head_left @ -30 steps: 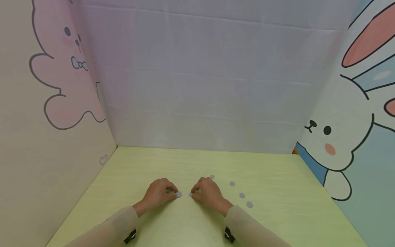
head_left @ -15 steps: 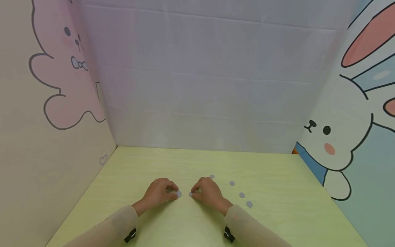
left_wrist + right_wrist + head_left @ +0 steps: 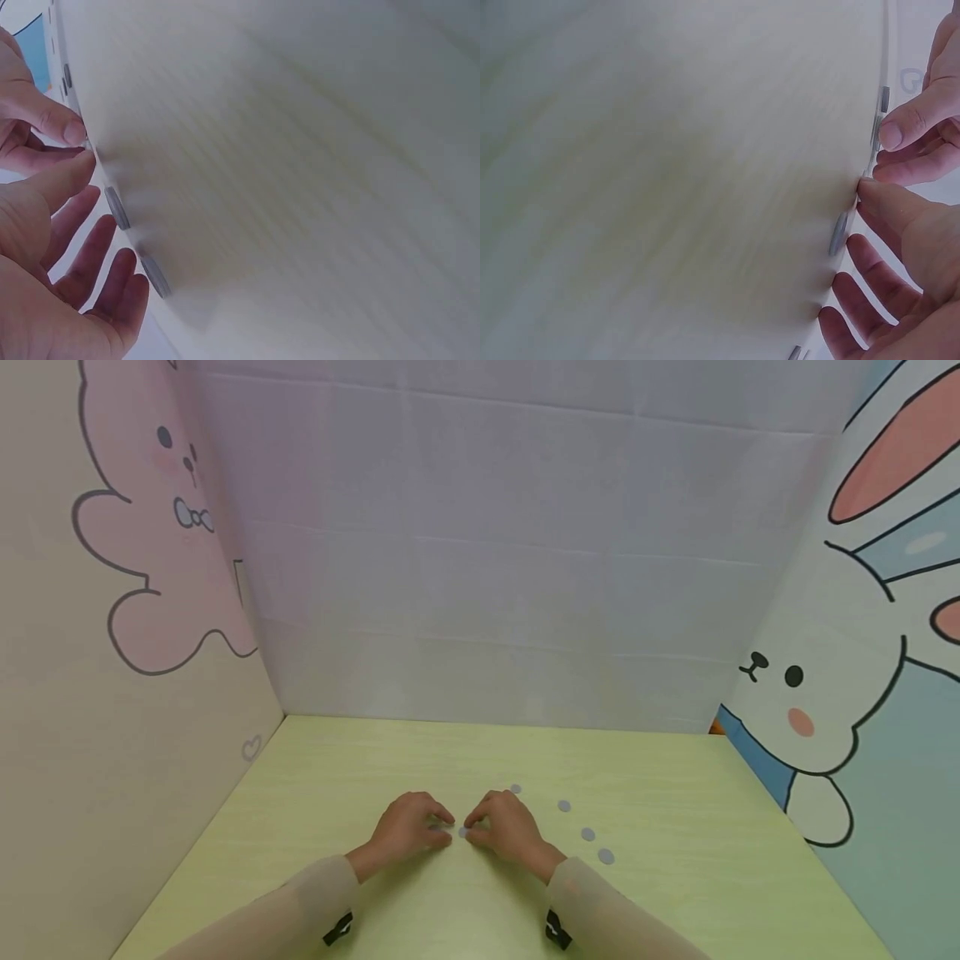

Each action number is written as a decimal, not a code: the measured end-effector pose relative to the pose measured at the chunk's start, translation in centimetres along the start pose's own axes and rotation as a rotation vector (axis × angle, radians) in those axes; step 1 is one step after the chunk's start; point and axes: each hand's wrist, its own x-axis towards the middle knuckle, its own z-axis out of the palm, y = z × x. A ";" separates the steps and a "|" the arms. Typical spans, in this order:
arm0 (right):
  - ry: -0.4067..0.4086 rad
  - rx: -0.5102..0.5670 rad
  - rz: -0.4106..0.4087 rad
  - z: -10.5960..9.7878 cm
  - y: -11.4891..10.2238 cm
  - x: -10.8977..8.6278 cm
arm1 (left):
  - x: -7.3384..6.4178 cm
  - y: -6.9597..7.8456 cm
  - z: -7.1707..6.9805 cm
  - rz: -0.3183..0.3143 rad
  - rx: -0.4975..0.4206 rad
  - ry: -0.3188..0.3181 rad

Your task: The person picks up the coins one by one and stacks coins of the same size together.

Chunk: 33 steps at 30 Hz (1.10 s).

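discs (image 3: 606,857) flat, round, grey; right hand (image 3: 506,827) pinches one; left hand (image 3: 408,827) parted, holding nothing.

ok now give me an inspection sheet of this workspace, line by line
Surface: pale yellow-green tabletop with a faint grain.
Job's things: four grey discs lie beyond and to the right of the right grip; another disc is at its fingertips. The left wrist view shows two discs beside the left grip.
Clutter: nothing seen.
Grips: left, thumb and forefinger apart, holding nothing; right, thumb and forefinger pinching a disc.
Cables: nothing seen.
Surroundings: whitish back panel, pink cartoon figure on the left wall, cartoon rabbit on the right.
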 end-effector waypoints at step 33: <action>0.038 0.009 0.019 0.4 0.3 0.0 | 0.3 0.9 1.7 -0.071 -0.040 0.073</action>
